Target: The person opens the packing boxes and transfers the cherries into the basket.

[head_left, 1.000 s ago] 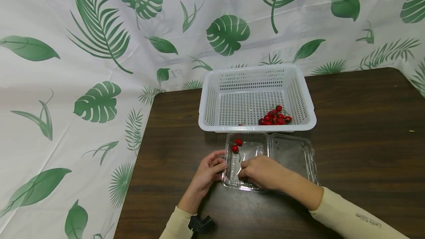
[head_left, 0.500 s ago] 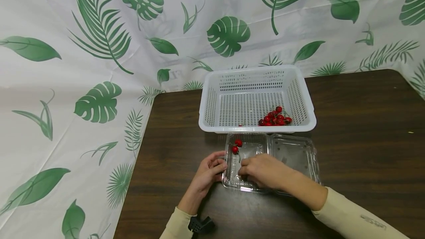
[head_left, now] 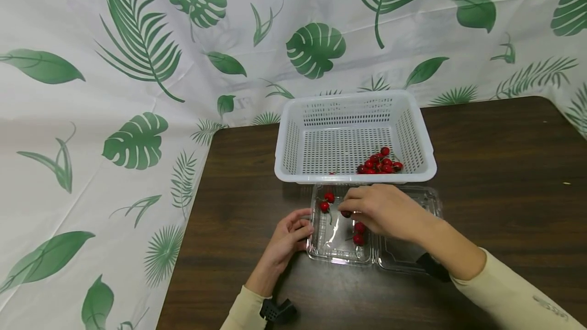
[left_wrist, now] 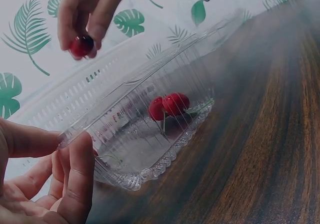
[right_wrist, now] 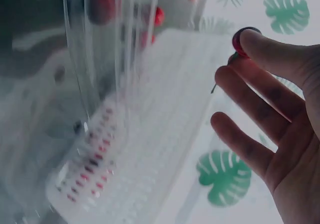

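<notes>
In the head view my left hand (head_left: 286, 238) holds the left rim of a clear plastic clamshell box (head_left: 339, 260), thumb and fingers pinching it. My right hand (head_left: 385, 213) is raised over the box and pinches a dark red cherry (right_wrist: 239, 41) between thumb and fingertips, its green stem hanging down. Inside the box, two red cherries (head_left: 324, 206) lie at the far left. Two more cherries (head_left: 359, 227) sit at the right side, beside the right hand. The left wrist view shows a pair of cherries (left_wrist: 175, 104) through the clear wall.
A white perforated basket (head_left: 355, 178) stands behind the box, with a heap of cherries (head_left: 378, 162) in its right front corner. The box's open lid (head_left: 399, 264) lies to the right, partly under the right forearm. The dark wooden table (head_left: 243, 187) meets a leaf-patterned sheet (head_left: 257, 65).
My right hand has risen from the near part of the box and moved away from me, and a pinched cherry now shows. Two cherries it covered are visible. The left hand stays put.
</notes>
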Available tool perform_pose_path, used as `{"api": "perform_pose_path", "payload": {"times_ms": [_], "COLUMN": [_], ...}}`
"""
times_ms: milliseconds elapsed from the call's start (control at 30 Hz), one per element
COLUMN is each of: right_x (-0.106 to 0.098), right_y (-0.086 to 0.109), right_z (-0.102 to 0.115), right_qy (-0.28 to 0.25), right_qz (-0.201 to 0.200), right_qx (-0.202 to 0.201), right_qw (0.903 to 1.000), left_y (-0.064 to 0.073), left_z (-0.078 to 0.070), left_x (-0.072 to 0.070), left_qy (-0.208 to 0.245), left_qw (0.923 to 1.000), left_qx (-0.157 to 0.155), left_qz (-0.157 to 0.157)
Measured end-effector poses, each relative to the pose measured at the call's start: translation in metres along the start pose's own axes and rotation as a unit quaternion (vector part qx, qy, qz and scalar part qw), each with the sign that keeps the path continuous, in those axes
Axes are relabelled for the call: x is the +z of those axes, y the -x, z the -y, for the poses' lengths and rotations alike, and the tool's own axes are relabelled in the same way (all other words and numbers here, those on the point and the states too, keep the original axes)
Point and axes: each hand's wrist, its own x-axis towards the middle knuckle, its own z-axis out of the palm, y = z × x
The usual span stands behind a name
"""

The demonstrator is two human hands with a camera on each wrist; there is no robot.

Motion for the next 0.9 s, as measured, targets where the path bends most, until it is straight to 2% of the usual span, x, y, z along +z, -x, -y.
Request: {"api": "perform_pose_path", "payload": {"times_ms": [167, 333, 667, 900], "right_x": [-0.014, -0.022, -0.026, -0.026], "right_y": [0.004, 0.009, 0.022, 0.027], "right_z": [-0.012, -0.023, -0.05, -0.062], "right_qy": [-0.001, 0.004, 0.008, 0.003], "right_qz": [-0.038, -0.058, -0.065, -0.059], "right_qx": [0.015, 0.037, 0.097, 0.146], "right_qw": [0.9992, 0.9976, 0.9931, 0.9876], "left_y": [0.0, 0.0, 0.001, 0.001], "left_z": [0.0, 0.0, -0.001, -0.001], "left_x": [0.0, 0.0, 0.0, 0.001], "left_qy": [-0.001, -0.002, -0.004, -0.004], "left_qw": [1.0, 1.0, 1.0, 1.0], "left_qx": [0.0, 0.0, -0.001, -0.002], "left_qz": [0.003, 0.001, 0.0, -0.002]}}
